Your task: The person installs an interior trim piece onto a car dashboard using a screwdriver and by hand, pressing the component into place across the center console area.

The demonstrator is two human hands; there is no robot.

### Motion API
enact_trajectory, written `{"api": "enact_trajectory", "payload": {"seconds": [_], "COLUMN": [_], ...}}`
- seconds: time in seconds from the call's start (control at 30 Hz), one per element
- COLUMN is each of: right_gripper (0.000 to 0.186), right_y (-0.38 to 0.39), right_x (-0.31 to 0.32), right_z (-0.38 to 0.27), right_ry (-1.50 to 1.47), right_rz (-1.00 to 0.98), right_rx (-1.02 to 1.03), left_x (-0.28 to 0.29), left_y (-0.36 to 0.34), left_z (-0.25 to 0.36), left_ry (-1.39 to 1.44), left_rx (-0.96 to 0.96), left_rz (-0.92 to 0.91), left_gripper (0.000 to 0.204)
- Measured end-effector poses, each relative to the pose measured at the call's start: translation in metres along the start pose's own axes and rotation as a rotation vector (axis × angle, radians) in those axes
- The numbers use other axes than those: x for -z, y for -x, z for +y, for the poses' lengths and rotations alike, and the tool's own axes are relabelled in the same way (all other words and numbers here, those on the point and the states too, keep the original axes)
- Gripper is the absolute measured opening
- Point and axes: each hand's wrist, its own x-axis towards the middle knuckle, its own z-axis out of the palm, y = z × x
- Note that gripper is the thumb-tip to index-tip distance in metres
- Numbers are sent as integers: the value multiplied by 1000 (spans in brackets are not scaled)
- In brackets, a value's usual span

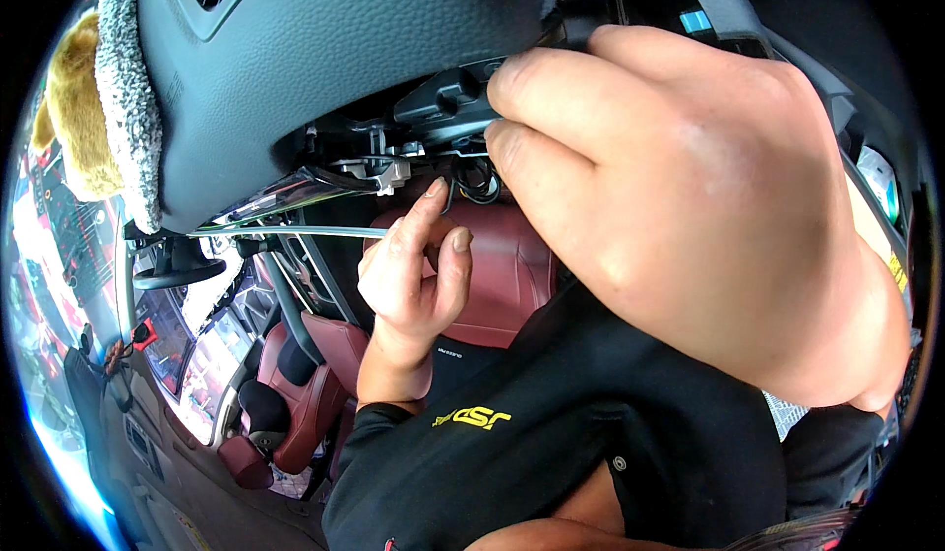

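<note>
My right hand [679, 147] fills the upper right, with its bent fingertips closed on the edge of a black plastic trim piece [443, 106] under the dark dashboard [345, 39]. Lower and nearer the middle, my left hand [409, 270] has its index finger raised and its thumb apart. That index fingertip lies close to a looped black cable [477, 182]. White connectors [392, 177] and brackets show in the opening beneath the dashboard. A thin, pale strip [295, 231] runs from the left up to my left hand; whether the fingers hold it cannot be told.
A red seat [492, 280] lies behind my left hand, and another red seat [290, 384] stands at the lower left. A steering wheel [177, 265] is at the left. Grey fleece [128, 98] and a brown plush item [77, 103] edge the dashboard.
</note>
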Motion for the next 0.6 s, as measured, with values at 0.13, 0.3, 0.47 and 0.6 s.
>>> {"api": "enact_trajectory", "payload": {"seconds": [0.13,0.3,0.47,0.6], "right_gripper": [21,20,20,19], "right_y": [0,-1,0,1], "right_x": [2,6,9,9], "right_z": [3,3,-2,-3], "right_ry": [7,18,47,67], "right_rz": [-1,1,-7,-7], "right_rx": [-2,-4,-19,-29], "left_x": [-7,-10,-5,-1], "left_y": [11,21,19,12], "left_z": [-17,-23,-19,-10], "left_ry": [-7,93,19,89], "left_rx": [-119,-13,-39,-27], "left_rz": [83,80,63,42], "left_gripper": [44,46,46,50]}}
